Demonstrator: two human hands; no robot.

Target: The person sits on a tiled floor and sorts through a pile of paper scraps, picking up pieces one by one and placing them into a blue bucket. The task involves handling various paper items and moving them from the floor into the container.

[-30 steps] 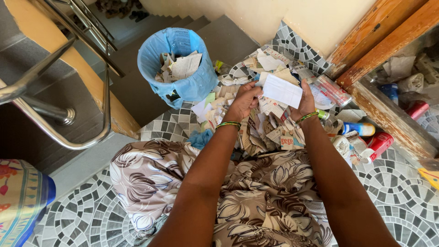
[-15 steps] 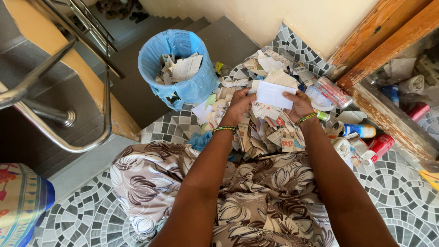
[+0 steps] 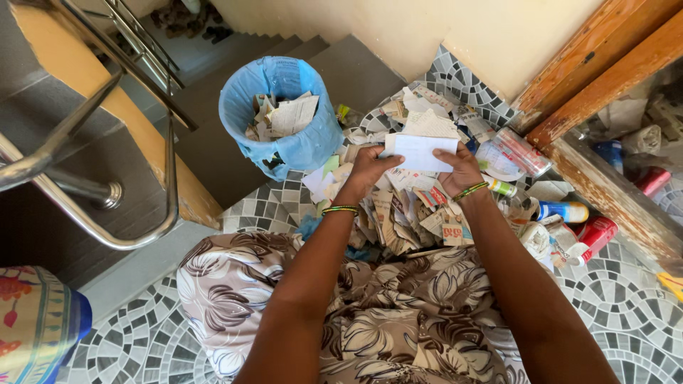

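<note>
You are holding a white sheet of paper (image 3: 421, 151) up between both hands, above the heap of paper scraps (image 3: 398, 206) on the mosaic floor (image 3: 619, 284). Your left hand (image 3: 368, 169) is closing on the sheet's left edge, fingers curled around it, thumb side towards the sheet. Your right hand (image 3: 461, 169) is pinching the sheet's right lower edge, thumb lying across the front of the paper. Both hands are gripping the same sheet; the sheet is hanging roughly flat, facing you, slightly tilted.

Each wrist is wearing thin green and yellow bangles (image 3: 340, 210).

The heap of scraps is lying directly below the sheet, running from your lap outward to the wall. A blue-lined bin (image 3: 302, 146) is standing just left of the heap, at the top edge of the stairs (image 3: 213, 153), and is holding more torn paper. It is near your left hand but apart from it.

To the right of the heap, near your right hand, bottles and tubes (image 3: 569, 213) are lying on the floor beside a wooden frame (image 3: 605, 192). A clear plastic container (image 3: 523, 151) is lying near the wall at the far right of the heap.

Your lap is covered by brown floral cloth (image 3: 384, 320), touching the near edge of the heap. A metal stair railing (image 3: 107, 192) is running along the left.
</note>
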